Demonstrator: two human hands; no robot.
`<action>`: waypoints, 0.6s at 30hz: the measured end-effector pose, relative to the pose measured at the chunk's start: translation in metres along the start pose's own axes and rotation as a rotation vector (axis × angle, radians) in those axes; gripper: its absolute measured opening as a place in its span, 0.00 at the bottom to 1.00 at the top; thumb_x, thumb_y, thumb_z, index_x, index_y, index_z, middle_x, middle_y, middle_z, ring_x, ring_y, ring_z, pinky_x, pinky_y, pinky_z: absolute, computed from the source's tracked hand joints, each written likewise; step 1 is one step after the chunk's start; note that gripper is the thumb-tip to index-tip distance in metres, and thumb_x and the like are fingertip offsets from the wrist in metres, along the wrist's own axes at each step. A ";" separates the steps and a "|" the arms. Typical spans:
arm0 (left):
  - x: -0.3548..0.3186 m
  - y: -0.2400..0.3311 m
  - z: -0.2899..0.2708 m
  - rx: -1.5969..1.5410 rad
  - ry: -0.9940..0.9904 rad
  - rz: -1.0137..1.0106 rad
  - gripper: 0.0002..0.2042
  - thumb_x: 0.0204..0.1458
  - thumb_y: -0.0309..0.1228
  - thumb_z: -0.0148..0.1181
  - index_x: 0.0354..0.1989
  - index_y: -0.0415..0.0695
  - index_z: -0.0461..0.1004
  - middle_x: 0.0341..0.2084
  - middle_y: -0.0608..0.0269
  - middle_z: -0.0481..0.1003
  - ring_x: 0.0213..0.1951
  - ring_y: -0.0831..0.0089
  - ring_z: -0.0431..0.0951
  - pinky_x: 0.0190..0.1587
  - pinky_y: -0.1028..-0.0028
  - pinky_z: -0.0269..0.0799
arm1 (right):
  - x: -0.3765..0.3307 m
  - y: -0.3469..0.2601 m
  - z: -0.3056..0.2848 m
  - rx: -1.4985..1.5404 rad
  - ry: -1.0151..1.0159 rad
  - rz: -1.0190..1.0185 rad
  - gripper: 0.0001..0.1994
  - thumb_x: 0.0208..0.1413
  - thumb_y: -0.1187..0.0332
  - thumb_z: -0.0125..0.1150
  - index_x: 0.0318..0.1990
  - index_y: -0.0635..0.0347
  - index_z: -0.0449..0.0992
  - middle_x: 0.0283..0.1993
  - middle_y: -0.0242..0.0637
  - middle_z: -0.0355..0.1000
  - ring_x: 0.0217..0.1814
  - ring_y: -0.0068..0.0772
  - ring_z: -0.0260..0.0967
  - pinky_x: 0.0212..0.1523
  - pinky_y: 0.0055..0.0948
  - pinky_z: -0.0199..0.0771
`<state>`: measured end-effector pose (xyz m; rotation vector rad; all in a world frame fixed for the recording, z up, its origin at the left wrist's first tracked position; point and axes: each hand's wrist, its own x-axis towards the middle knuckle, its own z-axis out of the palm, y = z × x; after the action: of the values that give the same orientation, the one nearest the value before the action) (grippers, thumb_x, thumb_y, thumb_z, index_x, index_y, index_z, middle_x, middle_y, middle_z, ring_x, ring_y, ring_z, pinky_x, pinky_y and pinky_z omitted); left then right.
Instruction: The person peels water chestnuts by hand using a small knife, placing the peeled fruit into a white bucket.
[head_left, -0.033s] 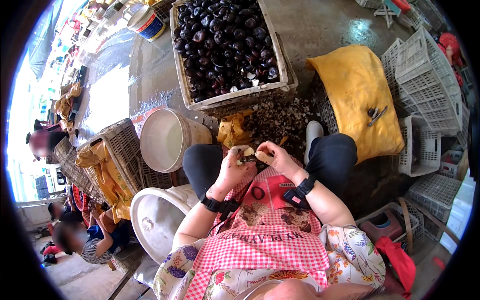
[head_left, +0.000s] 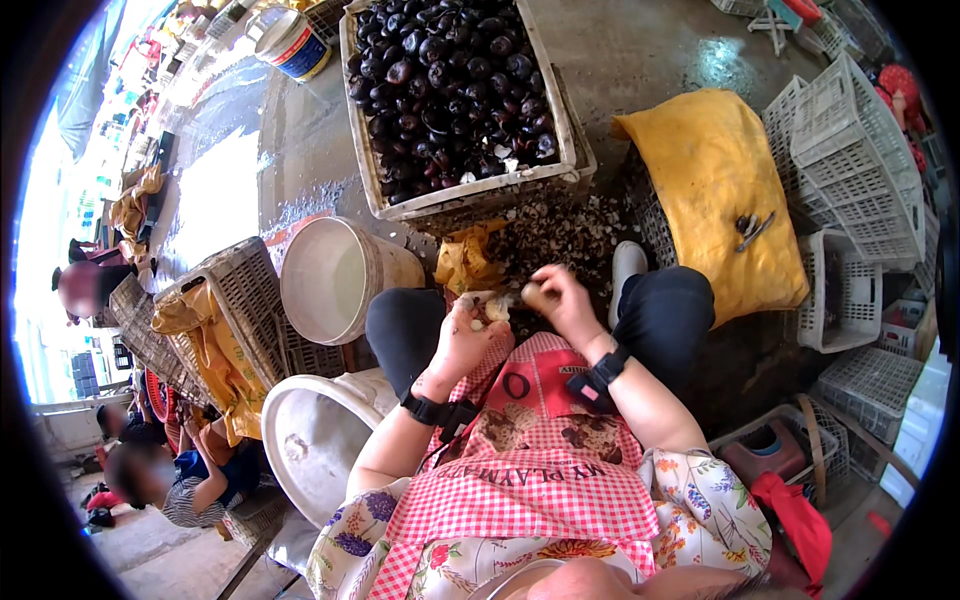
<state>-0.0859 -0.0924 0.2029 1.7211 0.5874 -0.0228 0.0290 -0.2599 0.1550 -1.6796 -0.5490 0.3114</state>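
The left hand (head_left: 462, 335) is curled shut around a small pale, partly peeled nut (head_left: 487, 308), holding it just above the lap between the knees; the right hand (head_left: 562, 297) is pinched together on a second small brownish piece (head_left: 533, 295) right beside it, though what the fingers grip is too small to tell exactly — it may be a peeling tool or another nut. The two hands are close together, nearly touching, over a red-and-white checked apron (head_left: 520, 480) stained with dark spots. Both wrists carry dark bands. Just past the hands, on the wet concrete floor (head_left: 640, 50), lies a heap of dark peelings (head_left: 570, 235), with a crumpled yellow bag (head_left: 468, 258) at its left edge. Beyond the heap stands a large pale crate (head_left: 455, 198) filled with dark, glossy round nuts (head_left: 450, 85). To the left of the knees a white bucket (head_left: 335, 275) lies tilted, and a second white bucket (head_left: 315, 440) sits nearer the person's left elbow, beside a woven basket (head_left: 215, 300). To the right a yellow sack (head_left: 715, 180) drapes over a crate, and white plastic baskets (head_left: 850, 150) are stacked further off.
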 end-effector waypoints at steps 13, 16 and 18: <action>0.005 0.013 -0.009 -0.461 -0.104 -0.223 0.20 0.54 0.19 0.60 0.55 0.36 0.65 0.43 0.59 0.75 0.46 0.68 0.78 0.47 0.72 0.77 | 0.007 0.041 -0.016 -0.045 0.157 0.322 0.17 0.58 0.54 0.65 0.39 0.60 0.73 0.27 0.30 0.69 0.27 0.24 0.62 0.32 0.26 0.68; 0.007 0.009 -0.016 -1.048 -0.198 -0.291 0.18 0.62 0.28 0.53 0.60 0.42 0.64 0.52 0.53 0.72 0.53 0.57 0.75 0.52 0.60 0.76 | 0.005 0.039 -0.007 0.058 0.162 0.295 0.15 0.58 0.56 0.66 0.39 0.60 0.75 0.26 0.24 0.66 0.26 0.17 0.59 0.30 0.21 0.64; 0.013 0.006 -0.023 -1.161 -0.168 -0.323 0.18 0.63 0.31 0.51 0.61 0.42 0.64 0.54 0.52 0.71 0.55 0.55 0.74 0.53 0.59 0.75 | 0.001 0.066 -0.008 0.148 0.221 0.388 0.14 0.59 0.57 0.66 0.35 0.59 0.75 0.24 0.18 0.62 0.26 0.12 0.54 0.27 0.18 0.58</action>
<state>-0.0785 -0.0671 0.2097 0.4885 0.5720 -0.0434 0.0454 -0.2734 0.0921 -1.6435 -0.0312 0.4279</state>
